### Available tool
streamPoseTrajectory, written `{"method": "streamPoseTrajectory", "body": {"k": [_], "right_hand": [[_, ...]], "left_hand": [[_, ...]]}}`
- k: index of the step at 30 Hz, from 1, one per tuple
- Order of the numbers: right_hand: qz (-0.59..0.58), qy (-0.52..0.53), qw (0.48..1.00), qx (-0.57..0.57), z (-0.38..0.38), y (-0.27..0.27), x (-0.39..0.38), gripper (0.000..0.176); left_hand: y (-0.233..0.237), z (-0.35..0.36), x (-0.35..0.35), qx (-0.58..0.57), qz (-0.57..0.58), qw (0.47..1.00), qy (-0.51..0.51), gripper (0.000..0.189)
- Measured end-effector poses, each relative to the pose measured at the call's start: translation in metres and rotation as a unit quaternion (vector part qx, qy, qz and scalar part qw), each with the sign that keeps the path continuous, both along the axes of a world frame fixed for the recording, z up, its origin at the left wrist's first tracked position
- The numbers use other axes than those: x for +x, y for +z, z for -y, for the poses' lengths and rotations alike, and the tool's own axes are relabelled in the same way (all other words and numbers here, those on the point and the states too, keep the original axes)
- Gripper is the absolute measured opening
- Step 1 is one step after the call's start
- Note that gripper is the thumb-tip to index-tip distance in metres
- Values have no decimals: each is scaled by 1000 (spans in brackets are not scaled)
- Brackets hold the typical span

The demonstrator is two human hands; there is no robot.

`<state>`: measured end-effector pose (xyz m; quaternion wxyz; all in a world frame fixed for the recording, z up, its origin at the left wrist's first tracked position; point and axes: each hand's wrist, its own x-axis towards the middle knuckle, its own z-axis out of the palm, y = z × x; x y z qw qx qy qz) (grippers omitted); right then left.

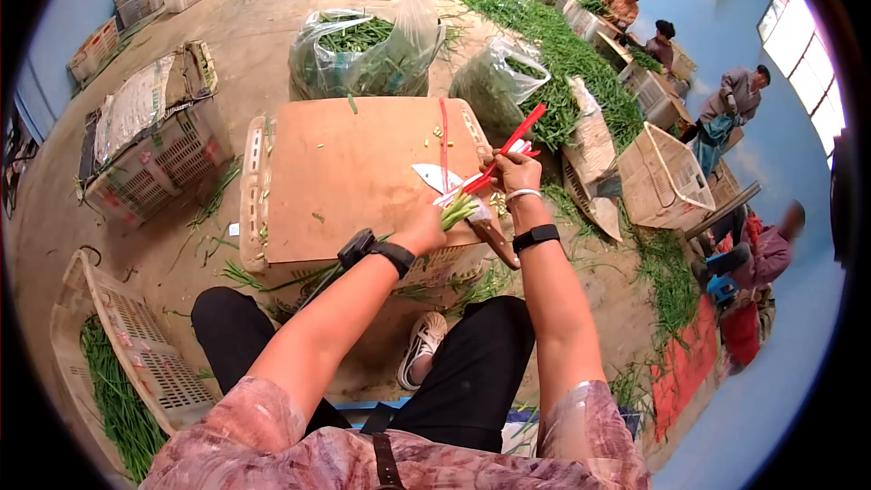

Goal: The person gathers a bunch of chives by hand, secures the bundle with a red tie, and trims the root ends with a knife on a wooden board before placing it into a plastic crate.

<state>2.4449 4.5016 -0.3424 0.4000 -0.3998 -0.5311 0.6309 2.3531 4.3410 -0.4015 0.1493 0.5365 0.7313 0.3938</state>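
Head view, looking down over my knees at a board worktop [345, 172] set on a crate. My left hand [425, 229] is closed round a bunch [458, 209] of green stems at the near right edge of the worktop, cut ends pointing away from me. My right hand [515, 172] pinches red strips [508, 150] just above the bunch, w/ the ends fanning up and right. A knife [437, 178] lies btwn my 2 hands, blade beside the stem ends, handle poking off the edge near my right wrist.

Risks, as I judge them:
- My fingers are v. close to the blade, so a slip could nick them.
- My wrist could knock the overhanging handle onto my legs.
- If my grip slackens, the bunch splays.

1 loose strip [444, 132] lies further up the worktop. 2 bags [363, 54] of greens stand beyond.
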Motion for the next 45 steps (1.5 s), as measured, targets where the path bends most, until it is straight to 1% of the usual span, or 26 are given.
{"method": "streamPoseTrajectory", "body": {"k": [1,3,6,7,9,10,11,12,13,14,15,16,17,18,19,21,25,27,31,33,34,36,39,41,43,45], "right_hand": [[5,-19,999,37,-10,-4,1,11],[16,-55,992,108,-46,-20,0,9],[-64,-133,984,102,-60,27,7,16],[-16,-170,975,140,-72,41,14,9],[11,-234,954,189,-97,82,34,13],[-17,-250,944,215,-96,109,41,11],[-55,-249,946,201,-94,132,48,12],[-31,-194,961,192,-95,148,58,13],[-7,-138,973,182,-93,162,66,15],[20,-71,982,172,-75,172,70,18],[4,-34,988,152,-55,172,67,16],[1,33,992,125,-31,167,66,17],[-3,79,993,86,-5,156,61,17],[-30,167,985,29,9,131,58,18],[51,172,984,12,45,122,48,19],[42,248,964,-83,99,85,27,21],[16,356,923,-142,173,22,-10,19],[52,365,918,-146,196,9,-19,19],[102,331,927,-143,219,8,-20,16],[92,359,919,-136,232,10,-3,16],[148,383,901,-136,240,18,9,16],[125,409,885,-183,256,16,33,17],[99,400,888,-207,274,6,48,15],[122,385,894,-192,277,-8,47,14],[127,335,906,-226,280,-30,43,15],[193,313,921,-129,280,-48,38,15]], "left_hand": [[-1,5,-1,8,-46,999,-10,20],[3,9,-1,-54,-52,997,-12,19],[-14,6,-3,-81,-25,996,-25,17],[-19,3,-3,-76,-10,997,-33,17],[-6,6,-4,-117,-46,991,-44,20],[-3,9,-5,-137,-64,987,-52,22],[-9,9,-11,-71,-6,995,-64,21],[-14,11,-18,-88,87,991,-54,21],[5,21,-22,-102,177,978,-35,22],[1,28,-30,-4,387,920,-62,21],[-2,36,-38,86,578,807,-89,21],[52,69,-53,121,459,879,-46,23],[78,92,-60,128,475,871,19,24],[98,112,-75,149,506,849,-22,24],[111,128,-84,164,540,825,-14,26],[106,130,-89,186,599,778,24,24],[71,123,-75,150,616,773,26,18],[78,134,-57,121,658,742,44,15],[60,138,-63,179,589,782,100,9],[59,141,-71,231,558,785,139,10],[61,144,-78,235,546,791,147,9],[63,148,-93,243,524,798,174,9],[67,151,-102,242,500,812,179,10],[62,152,-102,263,493,812,167,10],[63,151,-101,295,492,806,147,9],[61,150,-97,264,482,822,150,7]]}}
